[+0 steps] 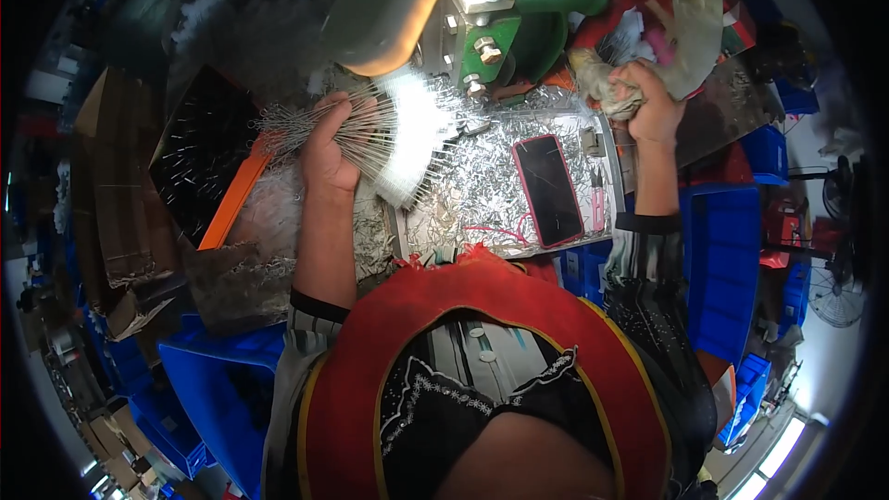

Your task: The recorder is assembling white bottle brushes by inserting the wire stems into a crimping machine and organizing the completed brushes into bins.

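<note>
My left hand (331, 143) is closed around a fanned bundle of thin twisted-wire brushes (375, 134). Their looped wire ends poke out on the left of my fist. The white, brightly lit ends spread to the right, close to the green machine (500, 60); glare hides their detail. Over on the right, my right hand (653, 111) is closed on a pale crumpled cloth-like wrapping (616, 97), which hangs beside a red curved part of the machine. What lies inside that wrapping cannot be made out.
A glowing lamp (394, 9) overhangs the brushes. Metal clippings cover the tray (463, 213), where a red-cased phone (548, 190) and a pink-handled small tool (597, 202) lie. A black box with an orange edge (233, 204) stands left. Blue bins (720, 268) flank me.
</note>
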`<move>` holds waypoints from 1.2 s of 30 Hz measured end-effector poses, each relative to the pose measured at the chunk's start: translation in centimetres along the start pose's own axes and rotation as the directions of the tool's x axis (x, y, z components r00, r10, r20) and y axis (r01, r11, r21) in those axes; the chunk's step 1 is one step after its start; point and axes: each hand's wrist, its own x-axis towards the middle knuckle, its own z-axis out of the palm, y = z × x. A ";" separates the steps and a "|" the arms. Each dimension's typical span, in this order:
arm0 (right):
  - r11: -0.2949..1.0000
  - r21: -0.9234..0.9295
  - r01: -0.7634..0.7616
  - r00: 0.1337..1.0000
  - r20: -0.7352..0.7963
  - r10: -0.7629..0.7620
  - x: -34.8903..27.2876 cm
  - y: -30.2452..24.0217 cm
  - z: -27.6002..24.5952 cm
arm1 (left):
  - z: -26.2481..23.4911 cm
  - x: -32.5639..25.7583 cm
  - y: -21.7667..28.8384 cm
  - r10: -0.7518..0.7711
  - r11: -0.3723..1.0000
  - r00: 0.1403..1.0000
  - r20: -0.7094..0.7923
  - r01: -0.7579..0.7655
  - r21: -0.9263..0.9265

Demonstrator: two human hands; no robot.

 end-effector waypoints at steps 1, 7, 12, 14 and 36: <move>1.000 0.003 -0.006 1.000 0.003 0.006 0.0 -0.9 0.5 | -0.2 -0.3 0.1 0.027 1.000 0.999 -0.024 -0.027 -0.007; 0.959 -0.139 -0.245 0.968 -0.083 0.235 1.6 -5.7 1.1 | 0.3 -0.3 -0.2 0.056 0.998 0.997 -0.058 -0.054 0.032; 0.912 -0.105 -0.397 0.916 0.014 0.401 3.1 -6.5 0.3 | 0.6 0.0 -0.4 0.066 0.997 0.994 -0.084 -0.062 0.042; 0.910 -0.127 -0.395 0.915 0.038 0.402 3.3 -6.9 0.6 | 0.3 0.1 -0.4 0.067 0.998 0.995 -0.073 -0.065 0.024; 0.964 -0.020 -0.265 0.958 -0.116 0.261 0.8 -4.8 1.6 | 0.1 0.6 -0.9 0.011 1.000 1.000 -0.016 -0.011 0.019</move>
